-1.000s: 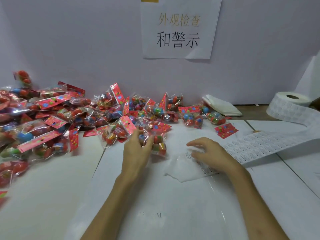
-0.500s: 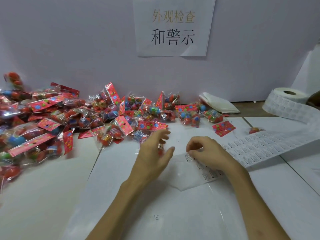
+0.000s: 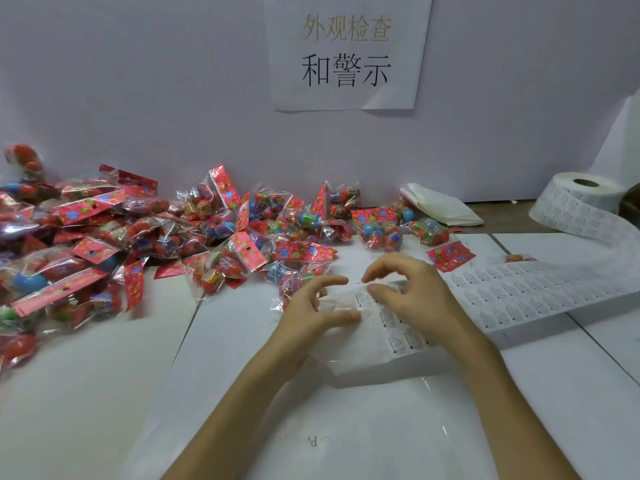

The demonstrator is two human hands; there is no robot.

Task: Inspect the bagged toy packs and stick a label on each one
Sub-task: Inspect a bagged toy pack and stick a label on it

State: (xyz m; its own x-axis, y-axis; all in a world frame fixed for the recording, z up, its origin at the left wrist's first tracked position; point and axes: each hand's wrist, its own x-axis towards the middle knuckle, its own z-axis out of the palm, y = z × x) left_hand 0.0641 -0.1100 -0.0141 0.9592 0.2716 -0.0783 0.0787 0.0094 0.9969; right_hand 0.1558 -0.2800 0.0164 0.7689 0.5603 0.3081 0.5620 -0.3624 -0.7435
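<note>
Bagged toy packs (image 3: pixel 214 233), clear bags with red flowered header cards and coloured balls, lie heaped along the wall from far left to centre. One pack (image 3: pixel 292 284) lies on the table just behind my left hand (image 3: pixel 311 308), whose fingers are spread and hold nothing. A white label strip (image 3: pixel 519 296) runs from a roll (image 3: pixel 581 199) at the right to the table's middle. My right hand (image 3: pixel 412 292) hovers curled over the strip's near end, thumb tip touching a label (image 3: pixel 363 299); thumb and forefinger are apart.
A paper sign (image 3: pixel 346 53) with printed characters hangs on the white wall. Folded white bags (image 3: pixel 440 207) lie behind the strip. A loose red header card (image 3: pixel 450 254) and a small orange toy (image 3: pixel 516 258) lie near the strip. The white table (image 3: pixel 86 393) extends to my left.
My left hand let go of the pack it held and moved right, toward the label strip. My right hand's fingers lifted from flat on the strip into a curl at its end.
</note>
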